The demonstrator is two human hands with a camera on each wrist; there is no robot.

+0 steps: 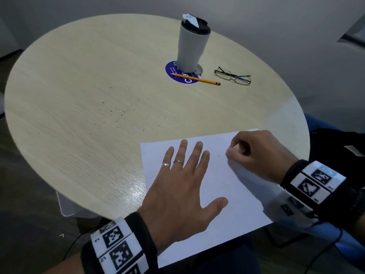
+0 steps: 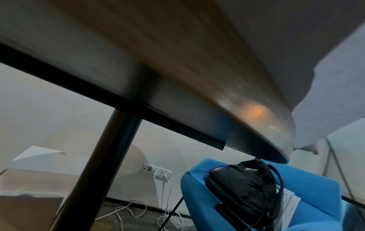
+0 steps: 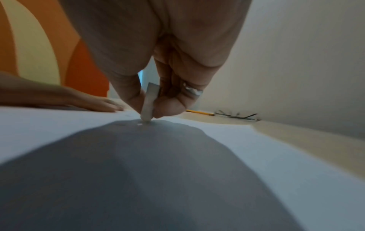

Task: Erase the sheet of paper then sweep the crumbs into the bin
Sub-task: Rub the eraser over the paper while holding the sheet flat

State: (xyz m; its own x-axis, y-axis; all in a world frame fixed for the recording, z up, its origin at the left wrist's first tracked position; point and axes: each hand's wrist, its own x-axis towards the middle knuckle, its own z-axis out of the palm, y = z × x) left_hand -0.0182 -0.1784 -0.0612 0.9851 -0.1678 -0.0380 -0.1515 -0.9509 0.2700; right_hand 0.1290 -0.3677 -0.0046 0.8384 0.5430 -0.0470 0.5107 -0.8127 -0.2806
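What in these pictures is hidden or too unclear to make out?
- Eraser: hidden in the head view by the right hand's curled fingers.
- Left hand: missing from the left wrist view, which looks under the table.
- Sheet of paper: pencil marks too faint.
- Bin: cannot be identified.

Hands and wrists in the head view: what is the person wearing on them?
Both are bare, no gloves or sleeves showing. The left hand has two thin rings, one silvery, one gold-toned. The right hand shows a silvery ring in the right wrist view. Each wrist carries a black fabric band with white blocks printed with black square code markers, left band, right band. A thin dark cable hangs below the right band.
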